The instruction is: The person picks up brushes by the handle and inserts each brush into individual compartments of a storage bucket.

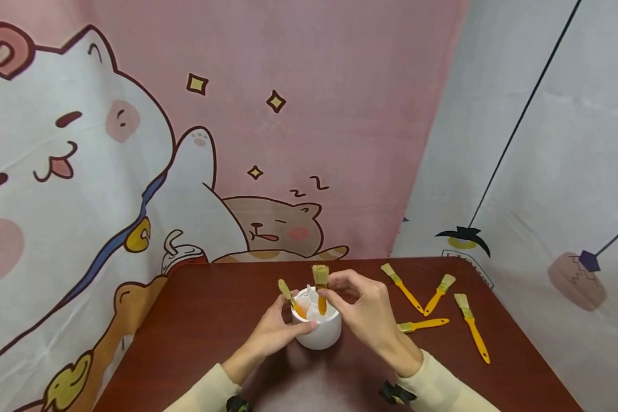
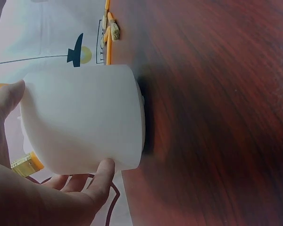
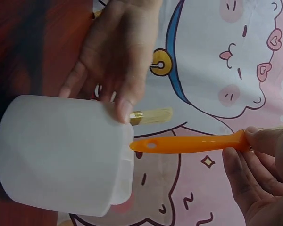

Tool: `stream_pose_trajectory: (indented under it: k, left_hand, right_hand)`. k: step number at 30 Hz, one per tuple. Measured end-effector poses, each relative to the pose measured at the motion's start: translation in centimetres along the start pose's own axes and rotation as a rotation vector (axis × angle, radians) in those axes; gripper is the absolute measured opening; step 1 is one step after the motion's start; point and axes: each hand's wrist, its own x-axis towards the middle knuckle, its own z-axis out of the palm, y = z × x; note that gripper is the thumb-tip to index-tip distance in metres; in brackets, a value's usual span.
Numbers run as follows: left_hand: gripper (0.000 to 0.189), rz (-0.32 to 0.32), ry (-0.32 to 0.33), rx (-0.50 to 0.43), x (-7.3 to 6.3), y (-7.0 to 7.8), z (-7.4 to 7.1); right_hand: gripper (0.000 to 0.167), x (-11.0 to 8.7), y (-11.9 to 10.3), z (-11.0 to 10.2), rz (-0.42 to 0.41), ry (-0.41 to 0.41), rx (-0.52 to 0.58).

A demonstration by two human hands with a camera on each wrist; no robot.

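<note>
A white round holder with dividers inside stands on the table, and my left hand grips its side, thumb at the rim. One brush stands in the holder at its left, pale bristles up. Over the opening, my right hand pinches a second brush near its ferrule, bristles upward. In the right wrist view, the tip of this brush's orange-yellow handle is right at the holder's rim. The left wrist view shows fingers wrapped against the holder's smooth wall.
Several more yellow-handled brushes lie on the right of the dark red-brown table, among them one at the far right and one close beside my right wrist. A cartoon-printed cloth hangs behind the table.
</note>
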Motion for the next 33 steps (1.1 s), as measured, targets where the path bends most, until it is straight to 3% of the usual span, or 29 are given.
stream_pose_trajectory:
  k: [21, 33]
  left_hand:
    - [0.103, 0.027, -0.012, -0.012, -0.2, 0.2, 0.0]
    - [0.103, 0.034, -0.024, -0.021, 0.0, -0.3, 0.0]
  right_hand:
    - [0.028, -1.7, 2.1, 1.4, -0.045, -0.079, 0.037]
    - [0.029, -3.0, 3.6, 2.0, -0.053, -0.108, -0.045]
